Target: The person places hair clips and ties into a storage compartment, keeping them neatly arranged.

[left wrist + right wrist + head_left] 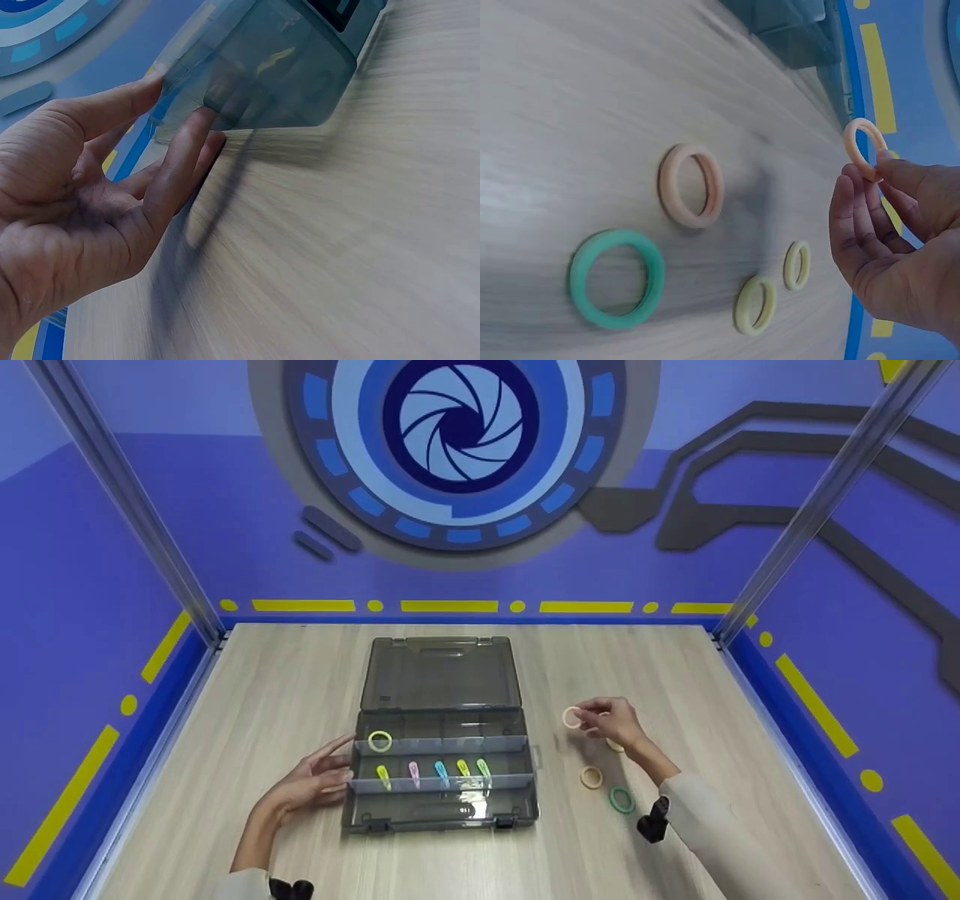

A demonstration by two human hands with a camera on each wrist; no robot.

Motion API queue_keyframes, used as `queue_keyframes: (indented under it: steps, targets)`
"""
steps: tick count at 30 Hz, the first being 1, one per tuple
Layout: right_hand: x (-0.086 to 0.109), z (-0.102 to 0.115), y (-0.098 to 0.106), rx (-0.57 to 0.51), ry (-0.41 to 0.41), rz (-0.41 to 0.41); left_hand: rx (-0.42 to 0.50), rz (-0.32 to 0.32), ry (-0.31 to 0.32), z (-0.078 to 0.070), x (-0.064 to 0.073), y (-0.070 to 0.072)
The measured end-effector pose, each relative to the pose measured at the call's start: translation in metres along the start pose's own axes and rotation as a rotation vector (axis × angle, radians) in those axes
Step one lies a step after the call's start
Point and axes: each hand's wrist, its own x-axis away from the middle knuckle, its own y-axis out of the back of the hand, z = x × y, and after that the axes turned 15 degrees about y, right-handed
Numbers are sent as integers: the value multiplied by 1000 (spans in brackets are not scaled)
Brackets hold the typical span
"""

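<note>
A smoky see-through organiser box [442, 810] lies on the table with its lid [442, 675] folded back. My left hand [307, 784] rests its fingertips against the box's left side wall. Colourful hair clips [441, 774] stand in a row in the middle compartment. A yellow hair tie [370, 742] leans in the rear compartment, at its left end. Right of the box, my right hand [613, 724] pinches a peach hair tie [849, 142] between thumb and fingers, raised over the table.
Under and near the right hand lie another peach hair tie [672, 187], a green hair tie [578, 279] and two pale yellow ones [742, 309]. Blue printed panels and metal posts [825, 495] border the wooden table [300, 675] at the back and sides.
</note>
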Motion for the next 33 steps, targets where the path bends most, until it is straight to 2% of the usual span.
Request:
queue_keyframes:
  steps: [7,17,33]
  targets:
    - [-11,11,-10,-20,31,34,-4,-22,4,1,-1,-1]
    - [-21,30,-33,-20,61,108,1,6,-3,0,1,0]
    - [-37,47,-90,-125,75,143,5,-1,20,-1,1,-1]
